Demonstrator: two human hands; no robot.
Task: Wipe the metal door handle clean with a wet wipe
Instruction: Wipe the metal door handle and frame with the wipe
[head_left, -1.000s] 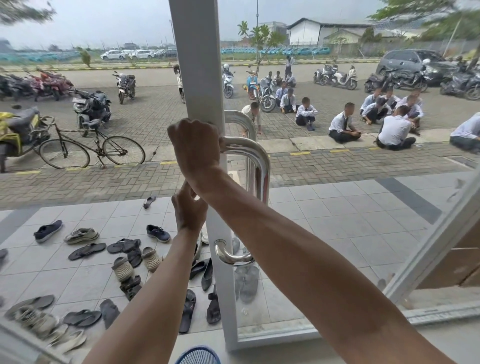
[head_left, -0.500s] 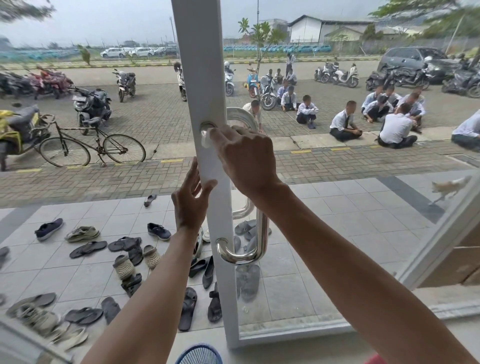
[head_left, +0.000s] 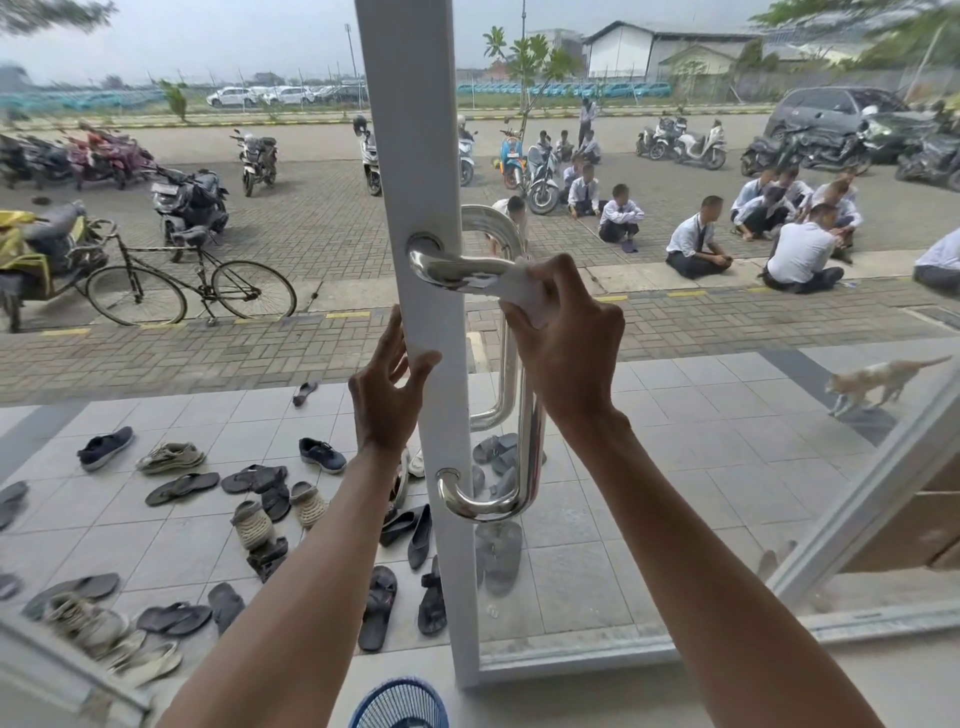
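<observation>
A polished metal door handle (head_left: 527, 457) curves out from the white door frame (head_left: 410, 130) at the top and bottom. My right hand (head_left: 569, 343) grips a white wet wipe (head_left: 522, 291) wrapped round the handle's upper bend, where the top arm turns downward. The handle's top arm and round base plate (head_left: 423, 252) show bare and shiny to the left of the wipe. My left hand (head_left: 387, 395) holds the frame's edge below the top mount, thumb on the front face, fingers behind it.
The door is glass (head_left: 675, 467); a second handle (head_left: 498, 228) shows on its outer side. Outside lie several shoes and sandals (head_left: 254, 499) on tiles, a bicycle (head_left: 192, 286), parked motorbikes, seated people and a cat (head_left: 878, 382). A blue fan guard (head_left: 400, 704) sits at the bottom edge.
My right hand slid with the wipe from the frame end of the handle's top arm rightward to its upper bend. My left hand opened round the frame edge. The cat walked into view.
</observation>
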